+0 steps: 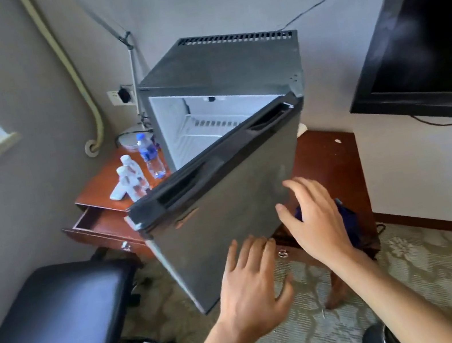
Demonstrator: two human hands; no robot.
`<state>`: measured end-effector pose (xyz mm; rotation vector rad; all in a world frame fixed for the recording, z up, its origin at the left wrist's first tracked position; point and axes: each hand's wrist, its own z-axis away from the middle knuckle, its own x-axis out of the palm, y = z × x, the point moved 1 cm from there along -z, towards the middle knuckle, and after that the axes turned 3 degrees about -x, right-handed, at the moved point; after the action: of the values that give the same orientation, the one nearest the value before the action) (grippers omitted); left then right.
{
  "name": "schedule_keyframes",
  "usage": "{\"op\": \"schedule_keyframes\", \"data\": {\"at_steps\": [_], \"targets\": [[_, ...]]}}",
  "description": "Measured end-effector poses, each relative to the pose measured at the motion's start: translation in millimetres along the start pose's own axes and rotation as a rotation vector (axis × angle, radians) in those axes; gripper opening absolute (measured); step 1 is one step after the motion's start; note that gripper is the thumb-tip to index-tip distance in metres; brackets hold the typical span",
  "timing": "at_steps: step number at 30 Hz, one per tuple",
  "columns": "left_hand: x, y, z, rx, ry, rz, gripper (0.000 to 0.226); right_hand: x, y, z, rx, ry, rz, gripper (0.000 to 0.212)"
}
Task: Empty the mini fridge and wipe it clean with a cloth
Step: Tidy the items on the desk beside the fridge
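I have both hands out in front of the mini fridge (218, 66), which stands on the wooden counter (327, 153) with its door (226, 216) swung wide toward me. My left hand (249, 285) has its fingers spread flat, the tips touching the lower outer face of the door; I judge it is steadying the door or starting to swing it. My right hand (314, 219) hovers just right of the left, fingers loose and apart, holding nothing. Just beyond it lies a dark purple cloth (347, 216) at the counter's near edge, probably left there to be within reach for wiping.

Past my fingers the fridge's white interior looks bare, only a wire shelf showing. Well beyond and left of my left hand, three water bottles (139, 168) stand together on the counter beside the fridge, so I take the emptying as done. One has a blue label, but its writing is too blurred to read, as is the small mark on the door. An open drawer (97, 221) juts out below the bottles.
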<state>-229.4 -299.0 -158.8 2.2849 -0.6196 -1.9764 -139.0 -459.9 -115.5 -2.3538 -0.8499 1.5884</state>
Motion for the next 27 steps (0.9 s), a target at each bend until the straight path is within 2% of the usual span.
{"op": "schedule_keyframes", "data": {"at_steps": [5, 7, 9, 12, 14, 19, 27], "targets": [[-48, -52, 81, 0.079, 0.075, -0.070, 0.072, -11, -123, 26, -0.220, 0.240, 0.053, 0.049], [-66, -76, 115, 0.073, 0.096, -0.077, 0.075, -12, -176, 27, -0.282, 0.280, 0.151, 0.053], [-82, -98, 142, 0.074, 0.110, -0.084, 0.077, -6, -216, 21, -0.289, 0.204, 0.297, 0.061], [-106, -134, 176, 0.043, 0.114, -0.089, 0.078, 13, -259, 13, -0.216, -0.038, 0.446, 0.073], [-120, -155, 188, 0.025, 0.123, -0.096, 0.079, 21, -267, 13, -0.168, -0.099, 0.474, 0.073], [-142, -196, 199, -0.021, 0.153, -0.120, 0.081, 7, -267, 34, -0.109, -0.073, 0.551, 0.072], [-132, -206, 174, 0.051, 0.117, -0.106, 0.089, -73, -207, 124, 0.256, -0.045, 0.830, 0.102]]}}
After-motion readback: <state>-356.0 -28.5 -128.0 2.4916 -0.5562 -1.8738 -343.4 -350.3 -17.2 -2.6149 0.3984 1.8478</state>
